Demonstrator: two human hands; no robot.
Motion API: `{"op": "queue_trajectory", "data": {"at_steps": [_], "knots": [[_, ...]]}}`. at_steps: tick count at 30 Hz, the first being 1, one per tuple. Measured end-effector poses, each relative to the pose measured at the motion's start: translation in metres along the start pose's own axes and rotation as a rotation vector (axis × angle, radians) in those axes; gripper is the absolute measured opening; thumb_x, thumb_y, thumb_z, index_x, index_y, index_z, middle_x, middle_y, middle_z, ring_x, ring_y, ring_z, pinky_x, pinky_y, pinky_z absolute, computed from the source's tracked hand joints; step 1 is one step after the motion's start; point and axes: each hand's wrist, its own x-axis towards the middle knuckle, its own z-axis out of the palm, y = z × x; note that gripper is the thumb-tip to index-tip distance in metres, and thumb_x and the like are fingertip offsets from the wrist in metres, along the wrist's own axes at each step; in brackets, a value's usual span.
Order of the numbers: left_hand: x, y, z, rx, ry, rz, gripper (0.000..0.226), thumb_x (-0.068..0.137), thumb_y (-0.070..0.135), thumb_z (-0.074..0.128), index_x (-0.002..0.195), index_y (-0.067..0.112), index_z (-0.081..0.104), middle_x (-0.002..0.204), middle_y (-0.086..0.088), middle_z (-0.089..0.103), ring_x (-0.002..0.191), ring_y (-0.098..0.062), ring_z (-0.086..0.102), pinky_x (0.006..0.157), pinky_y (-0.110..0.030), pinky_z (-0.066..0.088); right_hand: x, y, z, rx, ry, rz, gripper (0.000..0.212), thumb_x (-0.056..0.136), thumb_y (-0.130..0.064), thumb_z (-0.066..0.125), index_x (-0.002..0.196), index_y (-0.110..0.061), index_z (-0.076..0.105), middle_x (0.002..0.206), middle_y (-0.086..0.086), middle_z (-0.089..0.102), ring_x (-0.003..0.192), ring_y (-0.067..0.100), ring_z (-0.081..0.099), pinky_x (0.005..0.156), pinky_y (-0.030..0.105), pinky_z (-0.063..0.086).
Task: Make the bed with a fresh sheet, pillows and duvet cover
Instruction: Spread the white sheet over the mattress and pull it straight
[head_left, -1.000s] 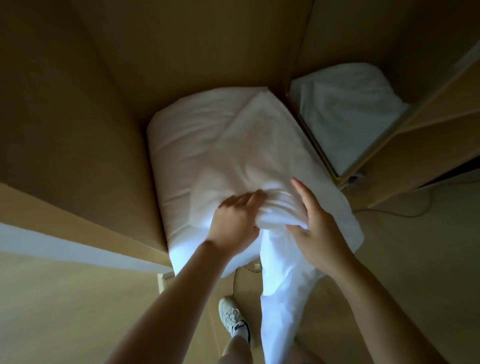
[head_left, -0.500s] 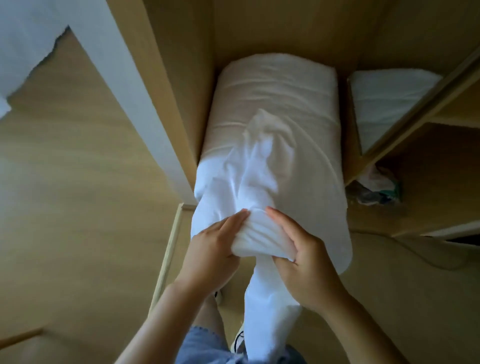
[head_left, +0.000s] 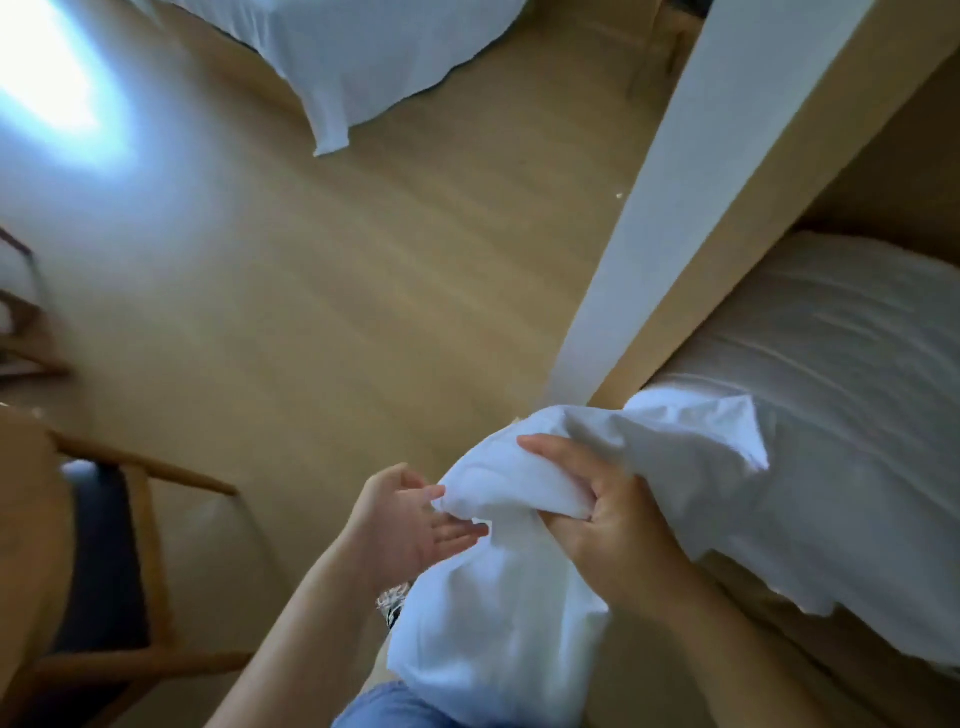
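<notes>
A white folded sheet (head_left: 498, 597) hangs bunched in front of me, its upper end trailing onto a white pillow (head_left: 831, 395) lying inside a wooden cupboard. My right hand (head_left: 608, 514) grips the bunched top of the sheet, fingers curled round the cloth. Just left of it, my left hand (head_left: 410, 519) is spread palm-up with straight fingers touching the sheet's edge. At the top of the view, the bed (head_left: 363, 57) shows a white sheet corner hanging toward the floor.
The cupboard's white-edged side panel (head_left: 649, 208) rises between the floor and the pillow. A wooden chair with a dark seat (head_left: 119, 561) stands at lower left beside a round wooden table edge (head_left: 26, 519). Bare wooden floor (head_left: 337, 312) lies between me and the bed.
The view has swung left from the cupboard toward the room and bed. The sheet has been pulled partly off the pillow. My left hand has let go of the cloth and spread its fingers.
</notes>
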Motion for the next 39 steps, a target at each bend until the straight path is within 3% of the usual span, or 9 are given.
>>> {"op": "queue_trajectory", "data": {"at_steps": [4, 8, 15, 17, 21, 23, 30, 34, 39], "knots": [[0.018, 0.078, -0.041, -0.153, 0.030, 0.016, 0.063, 0.085, 0.048, 0.055, 0.120, -0.005, 0.058, 0.116, -0.021, 0.063, 0.102, -0.034, 0.062, 0.077, -0.039, 0.053, 0.071, -0.024, 0.069, -0.030, -0.129, 0.040, 0.064, 0.081, -0.006, 0.066, 0.097, -0.067, 0.053, 0.097, -0.039, 0.059, 0.098, -0.017, 0.055, 0.078, 0.000, 0.039], [0.033, 0.157, -0.072, -0.144, 0.327, 0.151, 0.052, 0.079, 0.020, 0.073, 0.125, 0.003, 0.056, 0.111, -0.017, 0.068, 0.099, -0.029, 0.066, 0.079, -0.038, 0.054, 0.135, -0.044, 0.122, -0.014, -0.182, 0.093, 0.058, 0.083, -0.005, 0.064, 0.102, -0.059, 0.052, 0.098, -0.036, 0.058, 0.098, -0.022, 0.051, 0.076, -0.002, 0.037], [0.046, 0.296, -0.107, -0.072, 0.453, 0.242, 0.040, 0.079, 0.007, 0.067, 0.117, 0.003, 0.056, 0.103, -0.017, 0.068, 0.088, -0.031, 0.066, 0.067, -0.040, 0.053, 0.234, -0.052, 0.175, -0.013, -0.211, 0.132, 0.052, 0.086, -0.011, 0.060, 0.104, -0.057, 0.045, 0.086, -0.031, 0.061, 0.083, -0.017, 0.055, 0.064, 0.001, 0.041], [0.049, 0.341, -0.114, -0.037, 0.429, 0.283, 0.036, 0.081, 0.011, 0.065, 0.116, 0.003, 0.057, 0.107, -0.018, 0.068, 0.094, -0.033, 0.066, 0.074, -0.044, 0.054, 0.270, -0.054, 0.194, 0.022, -0.267, 0.135, 0.052, 0.088, -0.018, 0.060, 0.109, -0.061, 0.039, 0.097, -0.024, 0.060, 0.090, -0.009, 0.057, 0.073, 0.007, 0.045], [0.063, 0.437, -0.118, 0.018, 0.340, 0.385, 0.027, 0.084, 0.011, 0.061, 0.110, 0.002, 0.060, 0.089, -0.015, 0.073, 0.074, -0.029, 0.072, 0.054, -0.035, 0.056, 0.363, -0.061, 0.226, 0.088, -0.353, 0.088, 0.061, 0.075, -0.041, 0.067, 0.110, -0.075, 0.030, 0.082, -0.026, 0.057, 0.080, -0.005, 0.057, 0.072, 0.008, 0.043], [0.077, 0.488, -0.116, 0.090, 0.360, 0.451, 0.033, 0.083, 0.009, 0.061, 0.115, -0.001, 0.059, 0.101, -0.019, 0.070, 0.082, -0.031, 0.070, 0.060, -0.036, 0.057, 0.424, -0.068, 0.237, 0.091, -0.383, 0.050, 0.059, 0.067, -0.056, 0.064, 0.110, -0.078, 0.029, 0.087, -0.026, 0.058, 0.085, -0.005, 0.058, 0.075, 0.010, 0.047], [0.114, 0.648, -0.097, 0.227, 0.265, 0.614, 0.046, 0.066, 0.002, 0.068, 0.111, -0.002, 0.064, 0.105, -0.027, 0.065, 0.084, -0.037, 0.067, 0.072, -0.045, 0.057, 0.661, -0.115, 0.221, 0.098, -0.264, -0.070, 0.043, 0.087, -0.026, 0.062, 0.128, -0.027, 0.050, 0.096, -0.018, 0.056, 0.085, -0.002, 0.058, 0.074, 0.026, 0.052], [0.136, 0.746, -0.075, 0.331, 0.142, 0.699, 0.039, 0.066, -0.002, 0.068, 0.105, 0.003, 0.067, 0.099, -0.021, 0.069, 0.084, -0.034, 0.068, 0.070, -0.041, 0.056, 0.790, -0.158, 0.194, -0.025, -0.172, -0.268, 0.046, 0.086, -0.017, 0.066, 0.128, -0.014, 0.050, 0.118, -0.003, 0.051, 0.104, 0.005, 0.047, 0.086, 0.013, 0.037], [0.170, 0.886, -0.062, 0.503, -0.083, 0.670, 0.037, 0.066, -0.005, 0.069, 0.101, 0.008, 0.070, 0.096, -0.014, 0.071, 0.086, -0.031, 0.069, 0.070, -0.037, 0.055, 0.969, -0.194, 0.138, -0.146, 0.058, -0.261, 0.082, 0.073, -0.046, 0.075, 0.140, -0.017, 0.039, 0.141, 0.004, 0.037, 0.129, 0.019, 0.034, 0.105, 0.026, 0.024]]}}
